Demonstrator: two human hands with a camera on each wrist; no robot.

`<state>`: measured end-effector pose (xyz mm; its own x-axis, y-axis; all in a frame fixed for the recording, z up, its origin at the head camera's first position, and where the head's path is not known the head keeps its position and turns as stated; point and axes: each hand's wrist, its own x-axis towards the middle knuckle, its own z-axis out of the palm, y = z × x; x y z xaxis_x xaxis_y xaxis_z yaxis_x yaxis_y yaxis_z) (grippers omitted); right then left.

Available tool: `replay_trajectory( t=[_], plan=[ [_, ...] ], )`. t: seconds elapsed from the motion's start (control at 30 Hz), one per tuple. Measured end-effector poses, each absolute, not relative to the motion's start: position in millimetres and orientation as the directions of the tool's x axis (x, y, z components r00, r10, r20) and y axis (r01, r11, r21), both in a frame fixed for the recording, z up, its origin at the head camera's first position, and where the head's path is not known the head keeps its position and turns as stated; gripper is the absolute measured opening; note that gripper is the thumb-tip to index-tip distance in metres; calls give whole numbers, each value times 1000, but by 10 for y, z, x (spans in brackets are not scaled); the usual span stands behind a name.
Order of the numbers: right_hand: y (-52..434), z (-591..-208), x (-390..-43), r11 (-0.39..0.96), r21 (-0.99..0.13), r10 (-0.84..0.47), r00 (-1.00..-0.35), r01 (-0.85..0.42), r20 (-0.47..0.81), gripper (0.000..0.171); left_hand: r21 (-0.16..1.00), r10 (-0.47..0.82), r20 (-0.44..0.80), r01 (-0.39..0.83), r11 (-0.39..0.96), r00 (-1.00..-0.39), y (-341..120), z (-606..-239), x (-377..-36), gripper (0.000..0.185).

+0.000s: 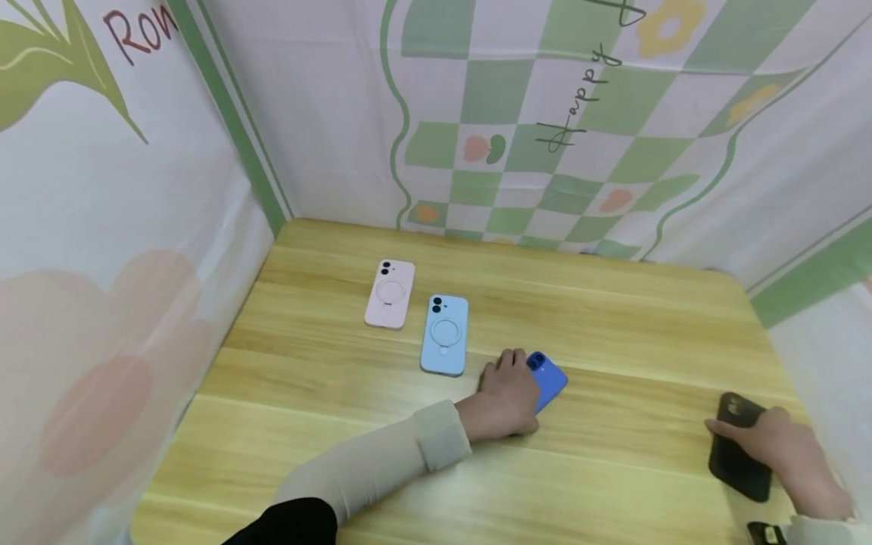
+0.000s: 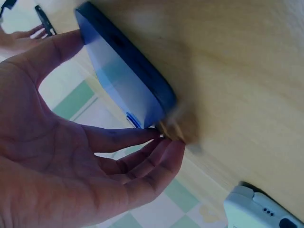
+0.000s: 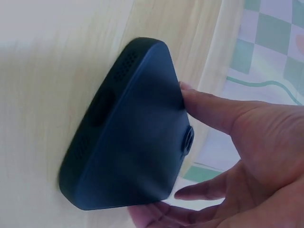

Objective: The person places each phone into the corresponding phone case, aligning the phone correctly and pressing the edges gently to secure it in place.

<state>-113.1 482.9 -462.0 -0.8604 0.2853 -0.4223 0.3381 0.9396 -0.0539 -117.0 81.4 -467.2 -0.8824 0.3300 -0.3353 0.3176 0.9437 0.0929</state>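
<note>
My left hand (image 1: pixel 509 395) bends over a blue phone (image 1: pixel 550 381) near the middle of the table. In the left wrist view its thumb meets one edge of the blue phone (image 2: pixel 126 76) and its index finger the opposite edge, while the other fingers curl beside it. At the table's right side, my right hand (image 1: pixel 780 439) grips a black phone (image 1: pixel 739 463) by its sides. The right wrist view shows the black phone (image 3: pixel 135 137) with its bottom end towards the camera, thumb on one side and fingers partly hidden behind the other.
Left of the blue phone lies a light blue phone (image 1: pixel 445 344) with a ring on its back. A pink phone (image 1: pixel 390 294) lies further back. Patterned cloth (image 1: pixel 504 151) rises behind the wooden table (image 1: pixel 300 363) and along its sides.
</note>
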Motion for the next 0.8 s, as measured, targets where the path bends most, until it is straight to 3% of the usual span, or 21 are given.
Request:
replay_trajectory(
  t=[0.33, 0.57, 0.8],
  plan=[
    [4831, -4687, -1135, 940, -74, 285, -885, 334, -367, 112, 196, 362, -325, 312, 930, -874, 763, -4679, -1231, 53],
    [4856, -4676, -1168, 951, -91, 249, -908, 295, -337, 102, 161, 353, -319, 317, 935, -879, 762, -4653, -1258, 70],
    [4836, -4591, -1192, 962, -101, 213, -928, 254, -306, 83, 152, 379, -339, 348, 925, -861, 717, -4638, -1294, 59]
  ],
)
